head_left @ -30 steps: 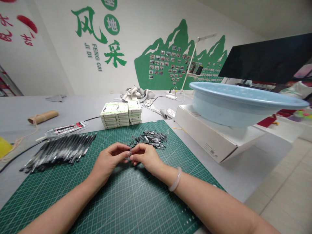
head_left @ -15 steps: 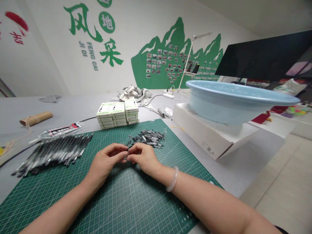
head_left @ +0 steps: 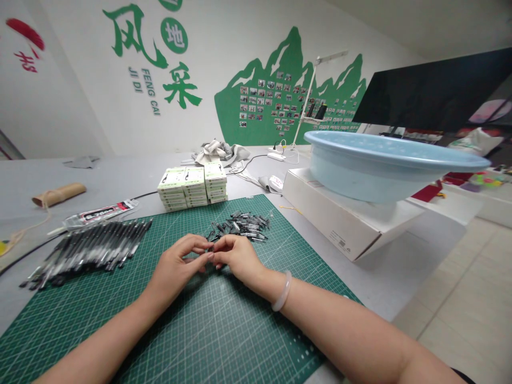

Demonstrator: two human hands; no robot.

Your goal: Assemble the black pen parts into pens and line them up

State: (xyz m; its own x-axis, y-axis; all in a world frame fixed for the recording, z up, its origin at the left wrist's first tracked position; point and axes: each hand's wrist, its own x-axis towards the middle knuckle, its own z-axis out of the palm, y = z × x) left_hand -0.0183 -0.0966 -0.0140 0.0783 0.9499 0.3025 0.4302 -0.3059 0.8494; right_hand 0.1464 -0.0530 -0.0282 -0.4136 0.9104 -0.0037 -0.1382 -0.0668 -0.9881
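Green Mat (head_left: 224,330) Hosts a Fingertip Pinch

Head view: the left hand (head_left: 174,266) and right hand (head_left: 242,261) meet above the mat, fingertips closed on a small dark piece (head_left: 210,248), mostly hidden, just in front of a loose pile of black-and-clear parts (head_left: 244,225). So slight a hold could let the piece slip and vanish among its lookalikes. A leftward sweep of the left forearm could scatter the row of pens (head_left: 96,245). A blue basin (head_left: 360,173) overhangs its white box (head_left: 328,213); a knock could tip it.
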